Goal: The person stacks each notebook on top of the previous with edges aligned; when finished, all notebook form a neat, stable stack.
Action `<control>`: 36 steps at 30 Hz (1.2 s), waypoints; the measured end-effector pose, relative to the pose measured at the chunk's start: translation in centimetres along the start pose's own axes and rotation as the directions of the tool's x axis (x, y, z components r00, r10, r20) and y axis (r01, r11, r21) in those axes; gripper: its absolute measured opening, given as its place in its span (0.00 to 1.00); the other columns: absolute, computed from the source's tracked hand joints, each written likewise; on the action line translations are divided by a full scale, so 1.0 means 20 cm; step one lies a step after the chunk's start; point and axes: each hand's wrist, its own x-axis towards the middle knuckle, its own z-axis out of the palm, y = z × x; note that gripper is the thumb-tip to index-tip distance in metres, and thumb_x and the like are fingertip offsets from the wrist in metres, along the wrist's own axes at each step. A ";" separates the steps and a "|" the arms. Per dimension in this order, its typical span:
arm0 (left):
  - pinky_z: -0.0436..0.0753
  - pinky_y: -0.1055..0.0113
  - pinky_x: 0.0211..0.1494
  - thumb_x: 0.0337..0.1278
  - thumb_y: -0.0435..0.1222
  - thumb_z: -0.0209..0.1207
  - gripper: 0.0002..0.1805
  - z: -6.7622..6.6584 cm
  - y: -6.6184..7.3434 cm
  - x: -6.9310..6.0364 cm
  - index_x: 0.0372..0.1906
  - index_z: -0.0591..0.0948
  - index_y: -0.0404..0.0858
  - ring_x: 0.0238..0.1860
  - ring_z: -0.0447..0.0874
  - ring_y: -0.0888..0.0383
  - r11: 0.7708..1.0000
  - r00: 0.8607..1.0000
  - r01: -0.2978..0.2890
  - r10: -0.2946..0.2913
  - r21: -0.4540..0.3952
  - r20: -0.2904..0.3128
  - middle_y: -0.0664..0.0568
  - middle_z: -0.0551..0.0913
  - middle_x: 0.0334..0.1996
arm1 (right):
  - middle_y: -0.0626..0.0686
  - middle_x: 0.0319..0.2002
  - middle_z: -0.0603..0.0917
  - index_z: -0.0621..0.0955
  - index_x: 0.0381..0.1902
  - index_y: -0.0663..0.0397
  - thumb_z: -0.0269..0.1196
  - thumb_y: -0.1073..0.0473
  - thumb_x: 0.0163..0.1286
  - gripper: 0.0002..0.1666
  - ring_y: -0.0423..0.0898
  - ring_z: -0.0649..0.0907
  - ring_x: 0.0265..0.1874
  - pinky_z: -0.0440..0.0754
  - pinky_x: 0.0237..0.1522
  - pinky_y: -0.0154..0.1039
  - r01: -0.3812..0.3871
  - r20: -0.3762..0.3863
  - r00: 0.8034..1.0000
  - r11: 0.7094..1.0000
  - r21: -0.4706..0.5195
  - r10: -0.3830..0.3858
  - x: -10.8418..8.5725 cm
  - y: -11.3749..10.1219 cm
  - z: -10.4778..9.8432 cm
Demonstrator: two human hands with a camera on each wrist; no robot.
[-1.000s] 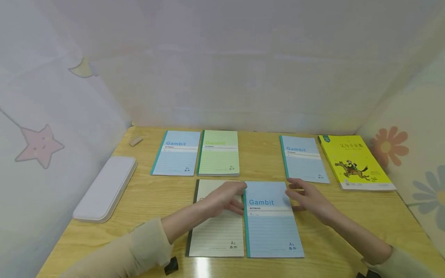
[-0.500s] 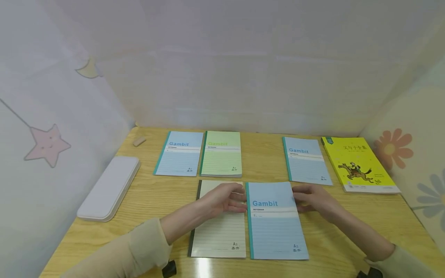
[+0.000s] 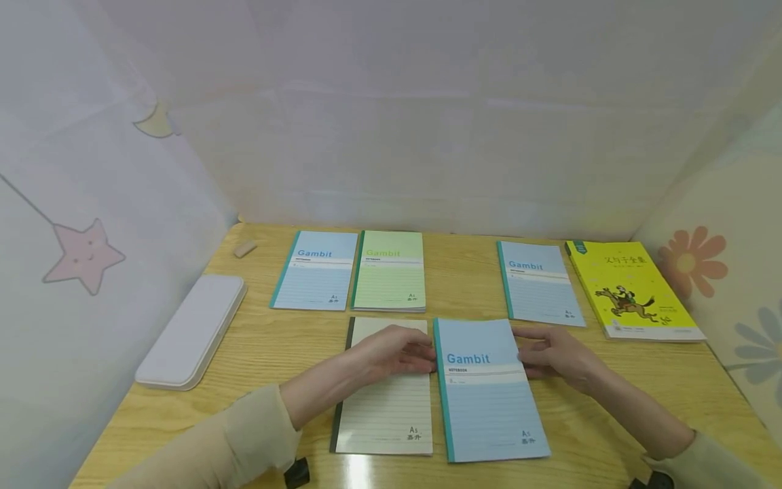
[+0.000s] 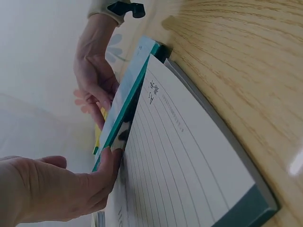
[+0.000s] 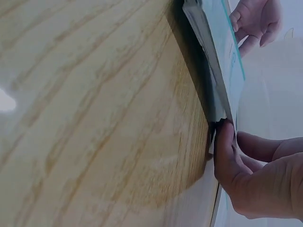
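Front blue notebook (image 3: pixel 491 401), right of the cream notebook (image 3: pixel 385 421) and slightly skewed, right side up off the counter (image 3: pixel 275 353) (gap and shadow visible from the right wrist). Right hand (image 3: pixel 559 356): thumb and fingers pinched together on its right edge. Left hand (image 3: pixel 387 353): over the cream notebook, fingertips touching the blue one's teal spine, thumb apart. Behind: green notebook (image 3: pixel 389 275), two more blue notebooks, yellow book (image 3: pixel 635 292) far right. White case (image 3: pixel 191 329) at left.
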 end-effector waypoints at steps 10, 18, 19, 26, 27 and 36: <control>0.88 0.45 0.55 0.77 0.35 0.51 0.27 0.00 0.04 0.01 0.76 0.69 0.43 0.55 0.88 0.43 0.981 0.978 -0.094 0.060 0.169 0.199 0.37 0.85 0.59 | 0.61 0.56 0.88 0.49 0.80 0.72 0.59 0.64 0.77 0.45 0.42 0.91 0.46 0.90 0.48 0.41 0.055 0.038 0.998 0.998 0.015 -0.055 0.03 -0.07 -0.04; 0.89 0.56 0.52 0.75 0.37 0.55 0.46 -0.07 0.12 0.02 0.85 0.40 0.46 0.45 0.90 0.52 0.950 0.978 -0.158 0.114 0.268 0.172 0.39 0.83 0.58 | 0.57 0.59 0.87 0.47 0.83 0.62 0.55 0.56 0.81 0.44 0.44 0.90 0.49 0.88 0.53 0.42 0.059 0.028 0.998 0.998 0.018 -0.059 0.10 -0.20 -0.04; 0.89 0.58 0.50 0.74 0.36 0.56 0.48 -0.08 0.14 0.02 0.85 0.38 0.48 0.43 0.89 0.54 0.947 0.977 -0.165 0.120 0.276 0.174 0.40 0.83 0.58 | 0.55 0.59 0.87 0.46 0.84 0.59 0.54 0.56 0.82 0.43 0.44 0.90 0.49 0.88 0.53 0.43 0.061 0.034 0.998 0.998 0.023 -0.062 0.12 -0.21 -0.04; 0.86 0.64 0.42 0.71 0.30 0.57 0.56 -0.21 0.24 0.05 0.83 0.29 0.55 0.38 0.86 0.56 0.934 0.969 -0.221 0.176 0.280 0.176 0.38 0.81 0.63 | 0.44 0.54 0.87 0.44 0.85 0.41 0.46 0.49 0.86 0.39 0.42 0.87 0.50 0.86 0.57 0.46 0.092 0.068 0.993 0.993 0.073 -0.097 0.23 -0.32 0.01; 0.86 0.64 0.43 0.71 0.30 0.57 0.56 -0.24 0.25 0.06 0.83 0.30 0.55 0.37 0.86 0.56 0.931 0.968 -0.228 0.187 0.283 0.167 0.37 0.80 0.64 | 0.43 0.54 0.86 0.44 0.85 0.38 0.46 0.49 0.86 0.39 0.43 0.86 0.50 0.85 0.57 0.46 0.098 0.070 0.992 0.991 0.092 -0.105 0.25 -0.33 0.01; 0.78 0.64 0.56 0.75 0.37 0.56 0.44 -0.41 0.34 0.13 0.85 0.46 0.54 0.63 0.74 0.55 0.922 0.958 -0.273 0.288 0.274 -0.016 0.41 0.55 0.82 | 0.44 0.51 0.83 0.45 0.85 0.35 0.49 0.59 0.84 0.41 0.40 0.82 0.44 0.85 0.48 0.35 0.178 0.031 0.978 0.909 0.378 -0.205 0.40 -0.48 0.09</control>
